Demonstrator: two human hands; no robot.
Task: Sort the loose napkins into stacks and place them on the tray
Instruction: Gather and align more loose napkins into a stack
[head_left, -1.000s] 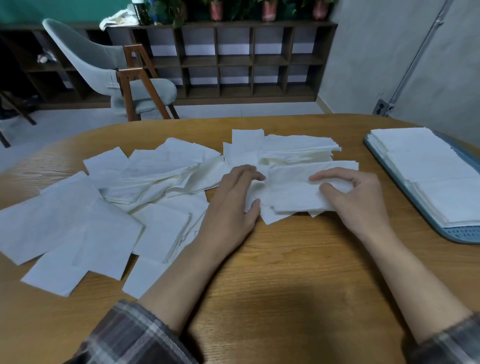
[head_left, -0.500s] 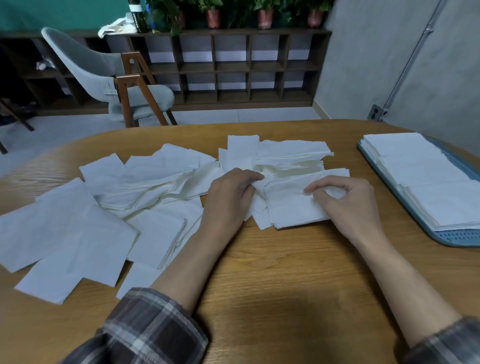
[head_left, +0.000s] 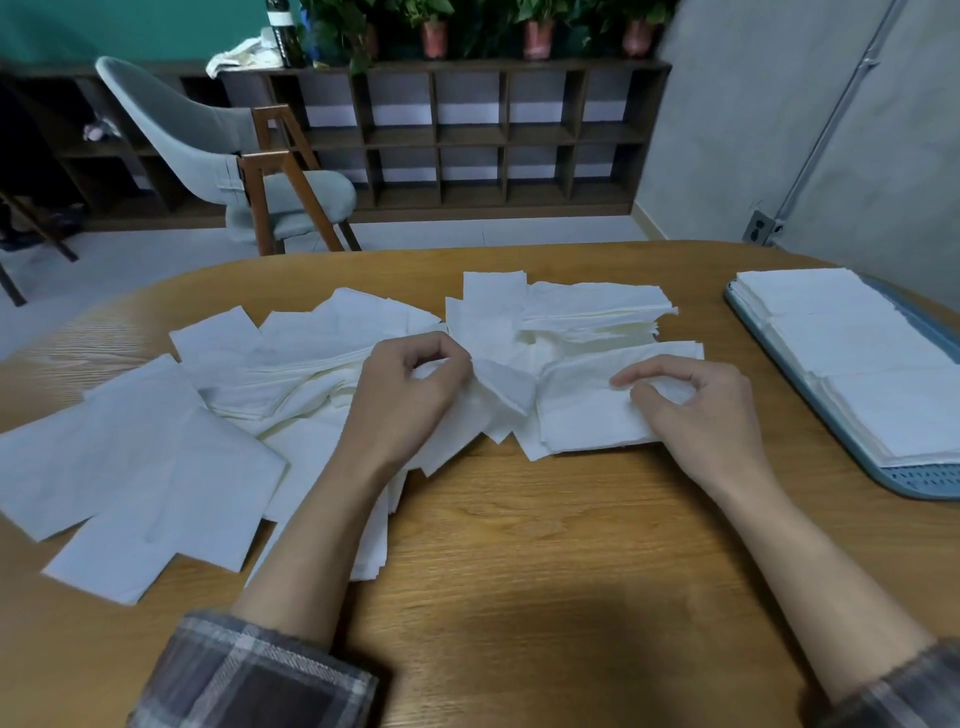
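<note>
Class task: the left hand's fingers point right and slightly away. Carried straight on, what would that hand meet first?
Probably the lifted napkin that the left hand already pinches, then the small stack under the right hand.

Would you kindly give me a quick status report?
Left hand pinching a loose napkin. Right hand on small stack. Tray partly loaded, path clear.

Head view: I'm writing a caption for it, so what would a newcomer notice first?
White napkins sprawl loose across the left and middle of the wooden table. Both hands work the pile: the left hand pinches a napkin, the right hand rests on a small stack. At right, a blue tray already holds neat stacks.
</note>
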